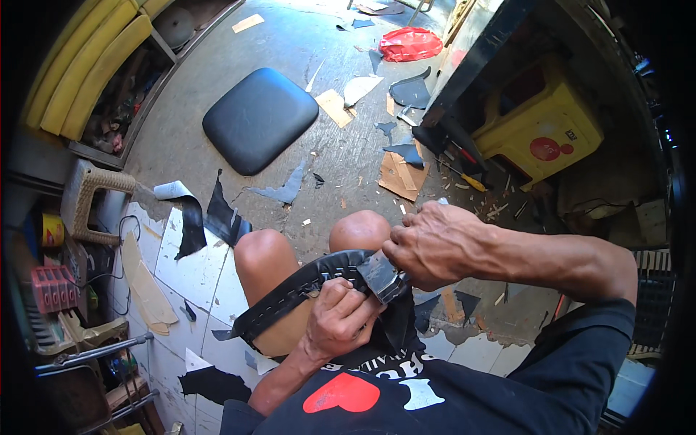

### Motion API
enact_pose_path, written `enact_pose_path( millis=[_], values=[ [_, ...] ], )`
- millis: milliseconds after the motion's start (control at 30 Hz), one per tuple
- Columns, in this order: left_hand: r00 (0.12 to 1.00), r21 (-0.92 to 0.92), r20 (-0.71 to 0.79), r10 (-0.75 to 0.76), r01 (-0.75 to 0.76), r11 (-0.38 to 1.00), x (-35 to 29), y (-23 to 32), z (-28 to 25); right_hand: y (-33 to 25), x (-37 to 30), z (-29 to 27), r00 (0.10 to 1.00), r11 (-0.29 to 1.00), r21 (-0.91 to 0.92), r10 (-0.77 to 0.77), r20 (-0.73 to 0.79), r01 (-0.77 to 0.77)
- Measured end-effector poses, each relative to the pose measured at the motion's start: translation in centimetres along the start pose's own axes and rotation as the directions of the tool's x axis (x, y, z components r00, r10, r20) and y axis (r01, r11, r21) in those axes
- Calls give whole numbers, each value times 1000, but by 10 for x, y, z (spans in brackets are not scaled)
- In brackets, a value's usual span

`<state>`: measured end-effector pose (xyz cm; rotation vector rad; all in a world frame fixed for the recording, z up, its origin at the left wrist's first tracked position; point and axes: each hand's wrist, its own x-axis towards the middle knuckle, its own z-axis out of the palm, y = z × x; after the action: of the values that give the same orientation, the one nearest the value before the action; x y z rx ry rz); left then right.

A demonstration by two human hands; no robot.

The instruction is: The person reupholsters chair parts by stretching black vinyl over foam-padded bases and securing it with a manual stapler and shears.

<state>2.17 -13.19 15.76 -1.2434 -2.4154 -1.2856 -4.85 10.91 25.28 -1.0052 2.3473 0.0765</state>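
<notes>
Across my lap lies a seat panel point(286, 332) with a tan board underside. Its black vinyl cover point(279, 304) is folded over the edge, with a row of staples along the fold. My left hand point(339, 322) is closed on the panel's near edge, fingers pressing at the vinyl. In my right hand point(438, 246) is a grey metal staple gun point(380, 277), its body lying against the vinyl just beyond my left fingers. The fist hides most of the tool, and its contact point with the cover cannot be made out.
A finished-looking black cushion point(261, 119) lies on the floor ahead. Vinyl scraps point(283, 185), cardboard pieces point(402, 174) and a yellow-handled screwdriver point(473, 181) are strewn around. A yellow plastic stool point(540, 123) lies at right, a woven-look stool point(94, 196) at left. A red plastic bag point(410, 45) is far off.
</notes>
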Motion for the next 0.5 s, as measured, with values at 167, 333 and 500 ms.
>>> enact_pose_path(
  millis=[167, 333, 500],
  values=[
    [1000, -33, -26, -4, 3, 999, -1, -5, 1, 8, 13, 2, 999, 996, 90, -11, 52, 6],
    [991, -241, -100, -93, 67, 968, 1, -10, -14, 12, -13, 4, 986, 980, 194, 68, -153, -37],
    [927, -9, -206, -312, 317, 948, 12, -1, -21, 13, -52, 4, 946, 876, 426, 302, -119, -226]
  ],
)
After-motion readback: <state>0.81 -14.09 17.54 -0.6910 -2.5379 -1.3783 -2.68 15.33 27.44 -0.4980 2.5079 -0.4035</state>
